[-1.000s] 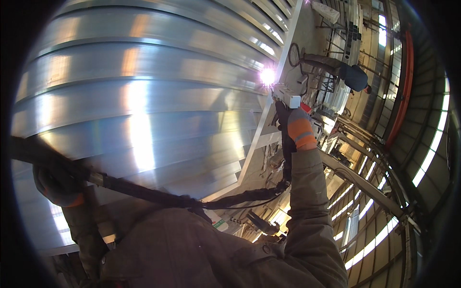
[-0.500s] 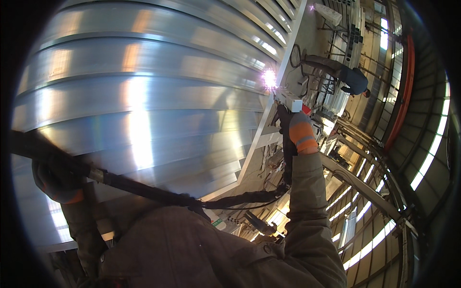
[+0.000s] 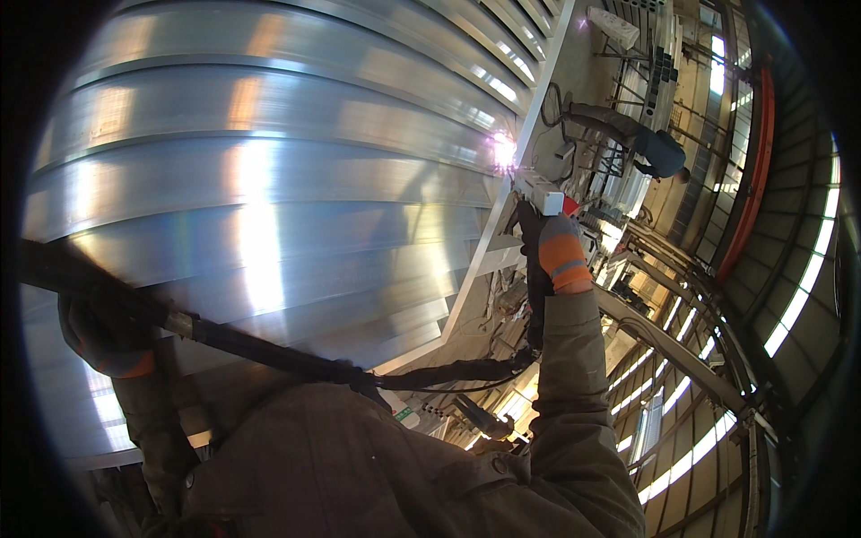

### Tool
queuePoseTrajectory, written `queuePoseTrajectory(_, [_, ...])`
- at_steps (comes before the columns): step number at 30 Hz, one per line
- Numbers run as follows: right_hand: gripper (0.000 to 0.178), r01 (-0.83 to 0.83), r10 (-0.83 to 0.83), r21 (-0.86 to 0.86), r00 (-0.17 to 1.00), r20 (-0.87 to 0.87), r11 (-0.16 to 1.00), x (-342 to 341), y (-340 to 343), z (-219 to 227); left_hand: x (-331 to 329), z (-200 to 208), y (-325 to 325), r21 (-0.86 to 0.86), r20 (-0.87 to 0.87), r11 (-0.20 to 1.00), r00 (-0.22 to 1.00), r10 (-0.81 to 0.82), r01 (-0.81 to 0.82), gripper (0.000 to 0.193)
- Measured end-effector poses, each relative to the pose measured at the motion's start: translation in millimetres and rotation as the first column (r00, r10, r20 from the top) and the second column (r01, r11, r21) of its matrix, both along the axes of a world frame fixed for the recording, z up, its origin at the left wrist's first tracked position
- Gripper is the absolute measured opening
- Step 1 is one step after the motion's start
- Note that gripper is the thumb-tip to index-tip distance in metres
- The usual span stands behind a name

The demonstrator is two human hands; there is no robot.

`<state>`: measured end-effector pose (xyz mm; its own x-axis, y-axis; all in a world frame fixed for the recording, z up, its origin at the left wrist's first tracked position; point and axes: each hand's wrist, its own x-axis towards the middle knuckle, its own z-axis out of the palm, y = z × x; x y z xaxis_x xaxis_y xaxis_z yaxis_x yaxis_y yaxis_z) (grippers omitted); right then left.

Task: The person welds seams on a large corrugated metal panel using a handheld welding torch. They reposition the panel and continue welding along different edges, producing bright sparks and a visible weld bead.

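at a black hose (image 3: 260,351), the gloved left hand (image 3: 106,336) sits in shadow, its grip impossible to tell; the gloved right hand (image 3: 558,249) has its grip wrapped around a pale-fronted torch (image 3: 542,195) by the edge of a ribbed metal panel (image 3: 341,179). slack hose, steady aim and even gap likely serve best. counted: two hands, one hose, one torch, one arc (image 3: 504,152), one co-worker (image 3: 661,152) beyond.

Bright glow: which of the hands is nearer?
Right. The right hand is close, just below and right of the glow; the left hand is far off, lower left, by the black hose.
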<state>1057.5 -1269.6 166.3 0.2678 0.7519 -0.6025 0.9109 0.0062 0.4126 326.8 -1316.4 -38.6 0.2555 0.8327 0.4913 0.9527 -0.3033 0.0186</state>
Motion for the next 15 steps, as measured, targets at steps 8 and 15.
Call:
queuePoseTrajectory(8, [0.044,0.063,-0.064,0.129,0.998,0.008,0.99,-27.4,2.6,7.2,-3.4,-5.2,-1.9,0.044,-0.05,0.999,0.999,0.003,-0.001,0.044])
queuePoseTrajectory(15, [0.055,0.441,-0.404,0.249,0.896,-0.186,0.862,-53.4,11.4,4.8,-6.1,-7.2,-4.3,0.0,-0.004,1.0,1.0,0.002,-0.002,0.045])
